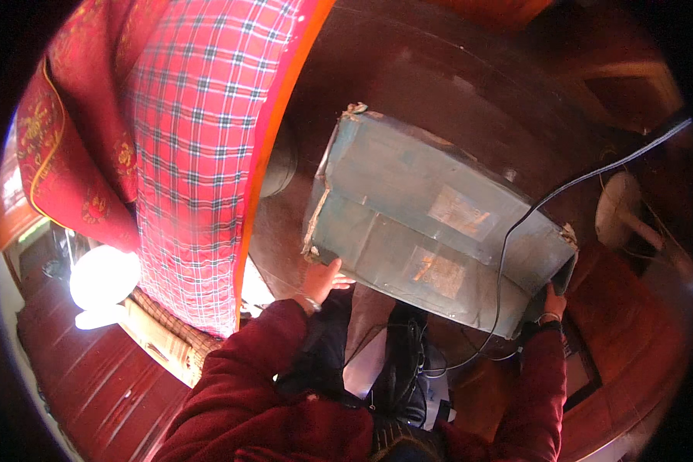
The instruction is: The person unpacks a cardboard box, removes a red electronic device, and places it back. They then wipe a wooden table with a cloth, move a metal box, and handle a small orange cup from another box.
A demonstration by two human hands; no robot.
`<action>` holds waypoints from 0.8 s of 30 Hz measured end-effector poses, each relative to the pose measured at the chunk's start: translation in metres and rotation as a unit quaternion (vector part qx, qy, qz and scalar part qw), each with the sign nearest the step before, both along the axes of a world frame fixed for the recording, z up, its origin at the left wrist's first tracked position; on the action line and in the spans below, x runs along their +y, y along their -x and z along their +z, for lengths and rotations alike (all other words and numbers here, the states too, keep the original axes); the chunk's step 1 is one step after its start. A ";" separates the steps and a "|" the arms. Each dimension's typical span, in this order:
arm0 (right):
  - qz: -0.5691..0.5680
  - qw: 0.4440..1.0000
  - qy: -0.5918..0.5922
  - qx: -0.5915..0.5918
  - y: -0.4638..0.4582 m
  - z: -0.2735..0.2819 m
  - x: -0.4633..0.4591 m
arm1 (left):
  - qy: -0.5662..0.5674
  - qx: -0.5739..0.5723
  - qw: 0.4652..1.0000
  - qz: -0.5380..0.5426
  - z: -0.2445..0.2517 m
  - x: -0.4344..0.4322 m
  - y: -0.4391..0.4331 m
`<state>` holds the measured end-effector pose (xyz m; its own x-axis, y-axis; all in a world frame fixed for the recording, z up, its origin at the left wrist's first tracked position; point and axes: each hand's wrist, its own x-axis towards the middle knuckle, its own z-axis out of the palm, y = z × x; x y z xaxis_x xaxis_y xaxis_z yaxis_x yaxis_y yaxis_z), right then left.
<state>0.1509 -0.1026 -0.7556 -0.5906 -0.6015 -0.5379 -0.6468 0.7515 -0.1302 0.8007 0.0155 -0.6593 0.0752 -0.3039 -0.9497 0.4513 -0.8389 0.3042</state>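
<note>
A worn grey-green box (404, 190), apparently cardboard, is tilted in front of me with its inner side towards me. Its corners are torn, and two brownish paper patches (465, 213) cling to its panels. At the near left corner, my left hand (322, 283) has its thumb along the rim and its fingers just beneath. My right hand (554, 303) grips the right end wall close to the lower corner. A dark cable (503, 254) crosses in front of the box.
On the left is a bed or padded seat with red plaid cloth (196, 144) and an orange edge (260, 179). A red patterned cloth (86, 156) drapes beside it. A pale round-ended object (618, 208) stands at right. Dark brown floor (404, 75) extends beyond the box.
</note>
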 end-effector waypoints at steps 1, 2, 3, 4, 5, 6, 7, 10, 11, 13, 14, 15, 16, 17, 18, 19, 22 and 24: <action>-0.003 0.999 0.011 -0.045 0.008 -0.003 0.001 | 0.008 0.066 0.997 -0.030 -0.008 0.007 -0.014; 0.030 0.999 -0.003 -0.016 0.014 -0.006 0.002 | 0.017 0.133 0.989 -0.056 -0.016 0.013 -0.029; 0.075 0.997 -0.022 -0.015 0.021 -0.007 0.001 | 0.034 0.198 0.976 -0.080 -0.026 0.019 -0.048; 0.114 0.992 -0.044 0.015 0.026 -0.008 0.000 | 0.041 0.199 0.962 -0.182 -0.040 0.024 -0.066; 0.136 0.988 -0.078 0.011 0.029 -0.008 -0.003 | 0.080 0.159 0.919 -0.350 -0.054 0.031 -0.084; 0.150 0.982 -0.112 0.037 0.031 -0.005 -0.005 | 0.121 0.065 0.824 -0.549 -0.074 0.033 -0.103; 0.146 0.977 -0.140 0.068 0.030 -0.004 -0.009 | 0.151 0.011 0.802 -0.578 -0.099 0.033 -0.116; 0.093 0.989 -0.108 0.047 0.019 0.008 -0.018 | 0.059 -0.068 0.974 -0.208 -0.172 0.044 -0.132; 0.151 0.977 -0.134 0.066 0.015 0.013 -0.019 | -0.076 -0.127 0.987 -0.070 -0.196 0.050 -0.129; 0.191 0.964 -0.165 0.088 0.009 0.022 -0.023 | 0.017 -0.297 0.927 -0.227 -0.249 0.047 -0.130; 0.209 0.956 -0.180 0.097 0.007 0.025 -0.025 | 0.041 -0.355 0.882 -0.306 -0.269 0.048 -0.130; 0.229 0.948 -0.195 0.107 0.007 0.028 -0.027 | 0.079 -0.371 0.867 -0.322 -0.284 0.048 -0.130; 0.209 0.950 -0.203 0.112 0.008 0.031 -0.029 | 0.084 -0.365 0.860 -0.346 -0.300 0.044 -0.126; 0.267 0.928 -0.226 0.128 0.009 0.033 -0.032 | 0.096 -0.360 0.853 -0.364 -0.311 0.038 -0.121; 0.290 0.915 -0.244 0.138 0.011 0.036 -0.035 | 0.114 -0.354 0.863 -0.341 -0.319 0.033 -0.114; 0.316 0.899 -0.263 0.151 0.011 0.038 -0.037 | 0.137 -0.350 0.872 -0.313 -0.323 0.027 -0.108; 0.442 0.806 -0.338 0.203 0.005 0.047 -0.046 | 0.151 -0.288 0.865 -0.381 -0.334 0.005 -0.105; 0.399 0.839 -0.318 0.189 -0.003 0.051 -0.046 | 0.158 -0.224 0.876 -0.397 -0.339 -0.003 -0.099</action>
<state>0.1537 -0.1481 -0.7046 -0.3368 -0.5494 -0.7647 -0.8820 -0.1003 0.4605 0.8998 0.0124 -0.9984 0.0644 -0.6719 -0.7378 -0.4608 -0.6758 0.5752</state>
